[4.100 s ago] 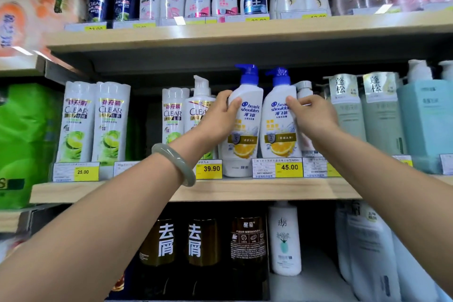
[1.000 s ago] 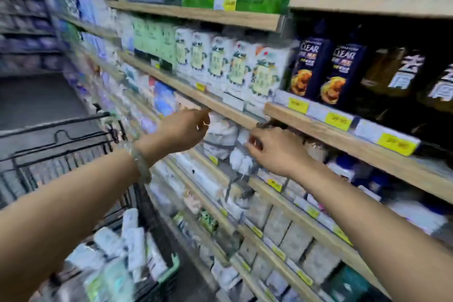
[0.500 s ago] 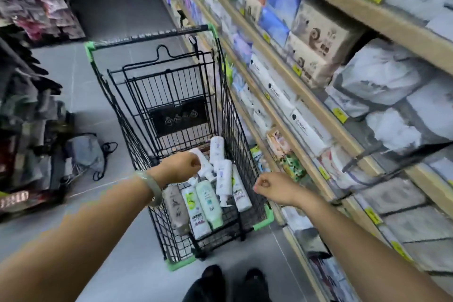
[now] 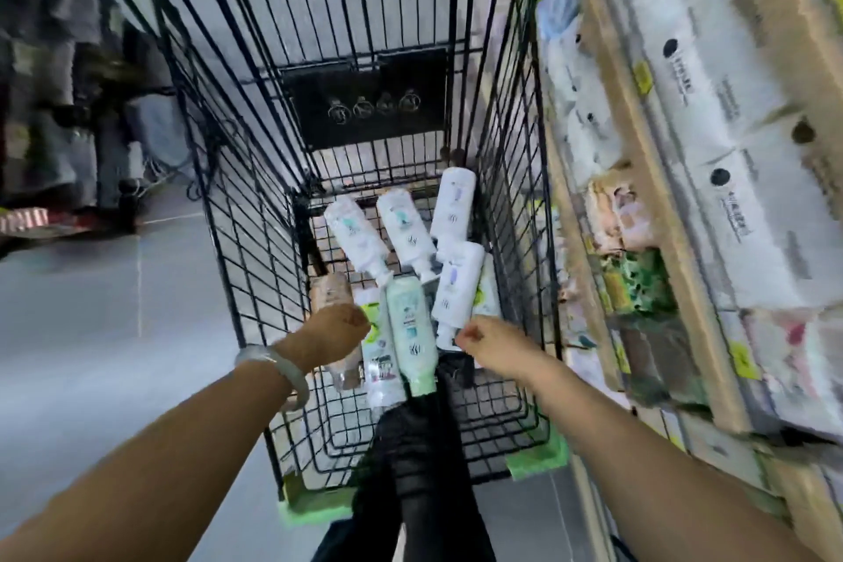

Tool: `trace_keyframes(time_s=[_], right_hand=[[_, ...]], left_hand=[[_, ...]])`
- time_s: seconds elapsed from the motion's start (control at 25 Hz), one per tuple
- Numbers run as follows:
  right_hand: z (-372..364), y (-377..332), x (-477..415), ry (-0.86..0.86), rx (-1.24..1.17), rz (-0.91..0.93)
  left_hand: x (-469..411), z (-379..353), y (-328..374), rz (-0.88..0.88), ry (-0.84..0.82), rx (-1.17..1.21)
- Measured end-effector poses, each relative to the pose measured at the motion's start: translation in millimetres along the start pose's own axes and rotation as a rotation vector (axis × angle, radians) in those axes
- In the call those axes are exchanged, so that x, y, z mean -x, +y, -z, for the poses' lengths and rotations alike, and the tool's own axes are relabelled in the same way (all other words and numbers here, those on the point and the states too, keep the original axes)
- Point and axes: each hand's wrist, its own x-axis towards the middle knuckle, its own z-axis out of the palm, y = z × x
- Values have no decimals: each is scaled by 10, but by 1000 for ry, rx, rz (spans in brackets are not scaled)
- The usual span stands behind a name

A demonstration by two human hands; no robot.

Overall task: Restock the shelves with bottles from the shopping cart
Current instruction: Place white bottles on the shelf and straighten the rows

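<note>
I look down into a black wire shopping cart (image 4: 255, 196) with green corner bumpers. Several bottles lie on its floor: a mint green bottle (image 4: 410, 333), white bottles (image 4: 356, 237) behind it, another white bottle (image 4: 458, 283) to the right, and a brown bottle (image 4: 330, 292) at the left. My left hand (image 4: 337, 331), with a pale bangle on its wrist, hangs just above the brown bottle, fingers loosely curled and holding nothing. My right hand (image 4: 490, 340) hovers beside the cap end of the right white bottle, fingers loosely curled and holding nothing.
Wooden shelves (image 4: 638, 196) packed with white and boxed goods run close along the cart's right side. Grey floor (image 4: 114, 310) lies to the left, with dark clutter (image 4: 68, 105) further left. My black-trousered legs (image 4: 419, 470) stand against the cart's near end.
My view has dropped from the shelf face down into the cart. Both hands have lowered past the rim to just above the bottles.
</note>
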Motion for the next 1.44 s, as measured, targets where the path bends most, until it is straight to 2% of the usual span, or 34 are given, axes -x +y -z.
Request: trace_keyframes(time_s=[0.16,0.28,0.44,0.6,0.68,0.88,1.04,1.2,1.44], right_hand=[[-115,44,-795,59,95,-19],[-142,50,-1119,139,387,93],[-144,-27,-1445,96,643,241],[-191,-84,-1762,100,805,237],[-277,-117,-1905,79,884,225],[-399,-119,-2018,57,1053,251],[-215,-54,-1961,-90,1275,275],[-157,29,-1921,-85,1492,327],[-184,95,-1883,15,1651,477]], left_hand=[[-588,-120,69,59,-11,145],[-949,-242,66,130,13,233],[-1355,-377,54,330,77,611],[-1612,-424,9,397,93,952],[-1724,-468,3,433,98,975],[-1880,-564,76,552,88,671],[-1957,-626,45,576,148,628],[-1921,-672,89,607,205,820],[-1798,-687,124,535,526,1200]])
